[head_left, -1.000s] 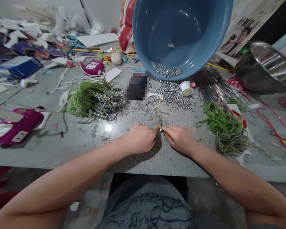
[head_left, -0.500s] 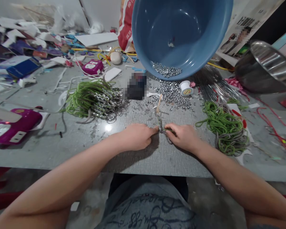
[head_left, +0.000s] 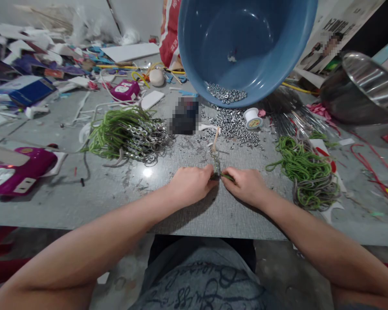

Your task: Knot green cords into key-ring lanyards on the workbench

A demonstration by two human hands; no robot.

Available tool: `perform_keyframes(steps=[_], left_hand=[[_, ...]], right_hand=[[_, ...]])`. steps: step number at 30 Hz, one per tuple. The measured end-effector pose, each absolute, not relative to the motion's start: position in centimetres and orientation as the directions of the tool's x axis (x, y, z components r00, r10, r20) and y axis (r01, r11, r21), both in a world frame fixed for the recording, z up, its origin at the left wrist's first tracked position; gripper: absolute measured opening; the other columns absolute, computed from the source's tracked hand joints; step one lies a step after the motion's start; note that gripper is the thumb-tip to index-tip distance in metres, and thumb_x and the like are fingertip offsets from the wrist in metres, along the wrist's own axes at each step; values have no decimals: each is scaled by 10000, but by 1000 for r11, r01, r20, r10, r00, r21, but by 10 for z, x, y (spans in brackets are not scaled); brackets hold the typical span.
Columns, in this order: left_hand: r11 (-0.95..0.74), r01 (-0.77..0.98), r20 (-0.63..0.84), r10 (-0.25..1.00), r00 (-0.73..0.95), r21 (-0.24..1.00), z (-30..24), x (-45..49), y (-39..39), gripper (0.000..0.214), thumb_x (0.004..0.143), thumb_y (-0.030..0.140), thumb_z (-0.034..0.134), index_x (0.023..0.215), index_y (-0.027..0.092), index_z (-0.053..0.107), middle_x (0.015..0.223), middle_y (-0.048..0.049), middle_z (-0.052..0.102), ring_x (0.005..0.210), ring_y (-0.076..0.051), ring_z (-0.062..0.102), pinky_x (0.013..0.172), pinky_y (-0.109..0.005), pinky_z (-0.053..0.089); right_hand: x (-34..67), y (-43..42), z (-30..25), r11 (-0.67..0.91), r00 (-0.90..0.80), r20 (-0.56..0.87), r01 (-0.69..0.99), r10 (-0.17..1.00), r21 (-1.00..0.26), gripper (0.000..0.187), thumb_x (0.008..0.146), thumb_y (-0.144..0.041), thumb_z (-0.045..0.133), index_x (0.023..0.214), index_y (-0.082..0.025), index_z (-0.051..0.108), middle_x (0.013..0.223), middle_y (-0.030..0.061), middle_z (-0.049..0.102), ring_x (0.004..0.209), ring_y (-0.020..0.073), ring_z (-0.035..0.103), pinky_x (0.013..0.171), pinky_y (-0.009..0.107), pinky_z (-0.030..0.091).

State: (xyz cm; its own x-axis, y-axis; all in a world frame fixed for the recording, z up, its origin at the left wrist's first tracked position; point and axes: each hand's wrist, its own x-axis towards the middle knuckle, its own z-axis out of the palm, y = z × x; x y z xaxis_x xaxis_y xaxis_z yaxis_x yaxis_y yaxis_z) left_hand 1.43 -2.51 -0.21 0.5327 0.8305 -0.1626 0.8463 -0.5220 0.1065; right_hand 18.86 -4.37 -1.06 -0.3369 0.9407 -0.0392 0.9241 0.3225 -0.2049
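My left hand (head_left: 192,184) and my right hand (head_left: 245,184) face each other near the front of the table, close together. Between them runs a short cord piece strung with shiny metal nuts (head_left: 217,164), its far end by a small wooden stick (head_left: 216,138) on the tabletop. Green cord shows at the right fingertips, which are pinched on it. The left thumb and fingers are closed at the near end of the nut-strung piece, on a dark bit of cord; the fingers partly hide it.
Loose metal nuts (head_left: 236,129) lie beyond my hands, below a tilted blue basin (head_left: 245,51). A white thread spool (head_left: 252,118) stands among them. Finished-looking green cords with nuts (head_left: 126,133) lie left; a green and grey cord bundle (head_left: 305,172) lies right. A steel bowl (head_left: 345,94) is far right.
My left hand has gone from a pointing finger at the nuts to a closed grip on the cord. The grey loop below the right fingers is no longer visible.
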Motion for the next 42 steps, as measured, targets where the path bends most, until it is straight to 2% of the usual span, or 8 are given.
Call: perform_keyframes(steps=[4,8,15,26,33,39,42], left_hand=[[-580,807,-226,776,589,114,4,13,-22,304,863,319,333,929,182,596,738,-82,669,711,-243,648,591,-316,451],[-675,719,-311,656,688,166,14,8,-16,265,803,238,363,842,175,618,709,-67,655,694,-205,629,556,-267,406],[-729,639,-362,542,758,246,20,2,-9,210,713,202,394,685,170,600,660,-58,638,609,-174,576,486,-263,301],[-735,622,-370,517,772,271,21,2,-7,188,684,204,426,646,178,608,627,-42,625,553,-150,527,479,-264,261],[-750,599,-390,481,785,282,23,2,-6,174,676,193,449,612,181,610,601,-31,619,513,-137,500,471,-257,239],[-714,664,-357,574,737,222,23,1,-8,209,732,239,439,696,190,638,645,-38,642,578,-158,556,481,-250,260],[-694,701,-304,640,706,166,23,-2,-8,297,796,370,425,711,186,643,628,-47,629,586,-162,561,480,-246,251]], right_hand=[[190,-43,-10,322,-340,-43,919,940,-228,227,825,-300,433,875,-207,634,662,21,667,554,141,542,517,257,215],[191,-44,-7,330,-356,-54,906,933,-265,201,797,-270,444,812,-204,633,624,6,637,530,122,501,517,248,216],[192,-42,0,363,-420,-126,873,899,-325,126,720,-220,476,649,-187,575,533,-24,521,500,96,385,501,231,196],[198,-38,12,429,-530,-253,827,809,-363,120,668,-171,508,560,-178,558,491,-40,468,472,78,325,491,225,194],[197,-37,14,420,-517,-263,839,815,-346,117,667,-170,512,562,-178,562,489,-38,471,467,76,310,484,224,186],[194,-44,7,438,-493,-198,859,848,-264,136,718,-225,510,604,-191,574,500,-28,500,473,87,335,497,244,161],[194,-47,4,466,-501,-155,858,851,-214,264,794,-401,504,655,-192,589,538,-8,536,499,106,398,507,260,151]])
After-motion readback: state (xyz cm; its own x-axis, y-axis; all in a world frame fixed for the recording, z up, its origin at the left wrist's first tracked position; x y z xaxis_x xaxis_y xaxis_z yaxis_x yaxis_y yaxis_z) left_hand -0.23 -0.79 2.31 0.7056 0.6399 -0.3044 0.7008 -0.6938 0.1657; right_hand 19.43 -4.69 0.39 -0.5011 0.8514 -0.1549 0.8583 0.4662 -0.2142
